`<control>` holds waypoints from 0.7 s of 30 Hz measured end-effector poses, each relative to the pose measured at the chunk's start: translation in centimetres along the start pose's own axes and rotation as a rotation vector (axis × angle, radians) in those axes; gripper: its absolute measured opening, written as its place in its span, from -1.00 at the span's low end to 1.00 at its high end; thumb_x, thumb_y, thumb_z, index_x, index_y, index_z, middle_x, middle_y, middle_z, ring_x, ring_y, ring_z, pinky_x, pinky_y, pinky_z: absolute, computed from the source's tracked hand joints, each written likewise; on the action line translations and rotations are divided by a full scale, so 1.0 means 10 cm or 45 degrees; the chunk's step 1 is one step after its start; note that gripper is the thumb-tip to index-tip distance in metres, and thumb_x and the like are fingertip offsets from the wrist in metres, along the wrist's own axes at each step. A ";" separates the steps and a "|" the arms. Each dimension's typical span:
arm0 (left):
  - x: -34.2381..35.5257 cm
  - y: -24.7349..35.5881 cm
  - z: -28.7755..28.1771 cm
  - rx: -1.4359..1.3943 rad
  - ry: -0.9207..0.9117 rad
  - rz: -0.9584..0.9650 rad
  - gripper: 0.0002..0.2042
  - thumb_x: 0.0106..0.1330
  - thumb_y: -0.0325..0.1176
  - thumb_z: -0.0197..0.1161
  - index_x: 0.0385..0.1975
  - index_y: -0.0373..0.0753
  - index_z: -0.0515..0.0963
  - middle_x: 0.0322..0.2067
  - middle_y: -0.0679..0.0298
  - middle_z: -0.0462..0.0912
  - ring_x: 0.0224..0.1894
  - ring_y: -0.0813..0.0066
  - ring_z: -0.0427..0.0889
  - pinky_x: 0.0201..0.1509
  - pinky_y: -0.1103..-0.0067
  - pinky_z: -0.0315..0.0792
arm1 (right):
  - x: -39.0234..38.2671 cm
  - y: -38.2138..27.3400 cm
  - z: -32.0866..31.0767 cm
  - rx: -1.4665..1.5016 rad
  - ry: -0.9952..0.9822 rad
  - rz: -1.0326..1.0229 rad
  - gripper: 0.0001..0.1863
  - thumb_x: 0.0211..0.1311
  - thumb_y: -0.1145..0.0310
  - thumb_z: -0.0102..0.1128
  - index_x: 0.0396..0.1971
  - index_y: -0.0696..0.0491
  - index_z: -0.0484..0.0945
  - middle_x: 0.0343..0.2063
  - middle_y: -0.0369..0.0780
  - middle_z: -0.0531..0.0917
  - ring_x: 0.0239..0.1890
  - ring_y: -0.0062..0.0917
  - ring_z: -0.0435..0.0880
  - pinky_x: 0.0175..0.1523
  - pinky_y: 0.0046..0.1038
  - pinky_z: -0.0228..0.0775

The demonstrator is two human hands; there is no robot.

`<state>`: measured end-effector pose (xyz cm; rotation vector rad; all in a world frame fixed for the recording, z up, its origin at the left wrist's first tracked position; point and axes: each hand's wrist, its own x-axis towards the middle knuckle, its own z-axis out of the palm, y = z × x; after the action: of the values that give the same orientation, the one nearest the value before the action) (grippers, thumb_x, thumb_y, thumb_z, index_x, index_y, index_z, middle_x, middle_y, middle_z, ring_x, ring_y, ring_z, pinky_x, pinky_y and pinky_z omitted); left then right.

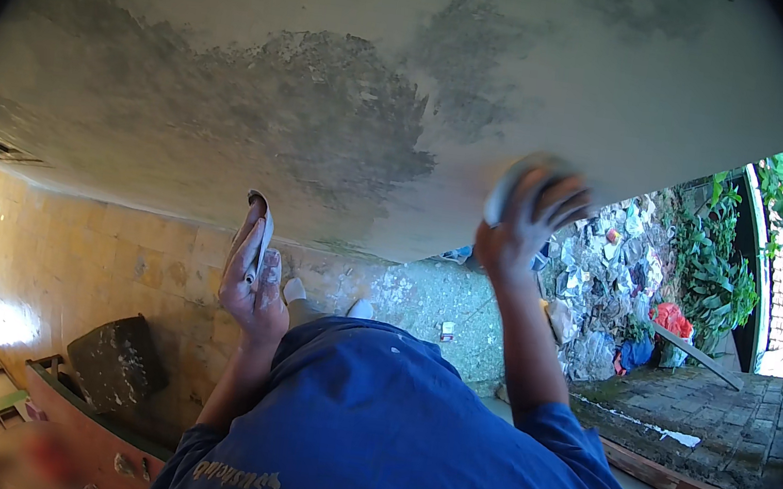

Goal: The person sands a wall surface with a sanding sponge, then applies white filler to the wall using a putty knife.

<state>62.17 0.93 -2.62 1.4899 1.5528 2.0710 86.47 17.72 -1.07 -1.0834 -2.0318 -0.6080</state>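
Note:
A large grey wall (568, 80) with rough dark patches fills the top of the view. My right hand (527, 212) is raised against it, fingers spread over a pale, flat, rounded piece (506, 190). Motion smears this hand, so the piece's kind is unclear; it looks like a folded sheet. Lower and to the left, my left hand (254, 286) is closed on a thin, curved, pale-edged sheet (261, 219) that stands up along the fingers. That hand is apart from the wall, below the dark patch (329, 120).
Yellowish floor tiles (165, 256) spread at left, with a dark, paint-spattered container (118, 362) beside a reddish bench-like piece (85, 432). At right lie a heap of plastic litter (607, 281), a plank (696, 355), green plants (716, 265) and brick paving (723, 412).

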 end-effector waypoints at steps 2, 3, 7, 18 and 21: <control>-0.01 0.01 -0.02 0.052 -0.026 -0.040 -0.64 0.30 -0.56 -0.05 0.10 -0.49 0.30 0.16 -0.11 0.31 0.23 0.09 0.28 0.28 0.27 0.17 | -0.57 -0.08 0.23 0.095 -0.173 -0.112 -0.31 -0.10 0.51 -0.01 0.19 0.15 0.19 0.29 0.24 -0.22 0.32 0.16 -0.59 0.18 0.29 -0.81; -0.03 0.00 -0.03 0.053 -0.022 -0.042 -0.64 0.30 -0.56 -0.05 0.10 -0.49 0.30 0.16 -0.11 0.31 0.23 0.09 0.28 0.28 0.27 0.17 | -0.72 -0.08 0.25 0.095 -0.222 -0.091 -0.31 -0.16 0.48 0.02 0.15 0.07 0.27 0.27 0.18 -0.09 0.34 0.13 -0.50 0.19 0.29 -0.81; -0.01 -0.03 -0.03 0.064 0.003 -0.059 -0.63 0.29 -0.57 -0.04 0.10 -0.49 0.30 0.16 -0.10 0.32 0.23 0.10 0.29 0.28 0.27 0.18 | -0.23 0.12 0.03 0.027 -0.093 -0.250 -0.28 -0.21 0.46 0.18 0.14 0.07 0.30 0.31 0.14 -0.08 0.38 0.03 -0.47 0.23 0.23 -0.81; 0.05 0.00 0.10 0.062 -0.011 -0.045 -0.63 0.29 -0.58 -0.08 0.11 -0.47 0.30 0.16 -0.09 0.31 0.24 0.10 0.27 0.28 0.27 0.16 | -0.23 -0.05 0.12 0.094 -0.060 -0.148 -0.28 -0.36 0.39 0.13 0.07 -0.13 0.45 0.26 0.04 0.10 0.39 0.02 -0.36 0.27 0.13 -0.84; 0.03 -0.05 0.07 0.106 0.051 -0.037 -0.64 0.30 -0.58 -0.09 0.11 -0.49 0.29 0.17 -0.08 0.30 0.25 0.10 0.27 0.29 0.28 0.15 | -0.30 -0.01 0.07 0.102 -0.114 -0.221 -0.30 -0.28 0.43 0.11 0.09 -0.15 0.44 0.25 0.03 0.15 0.39 0.01 -0.32 0.29 0.07 -0.84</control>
<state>62.34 1.80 -2.82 1.4523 1.6843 2.0564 87.27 16.69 -3.92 -0.9085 -2.2245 -0.5686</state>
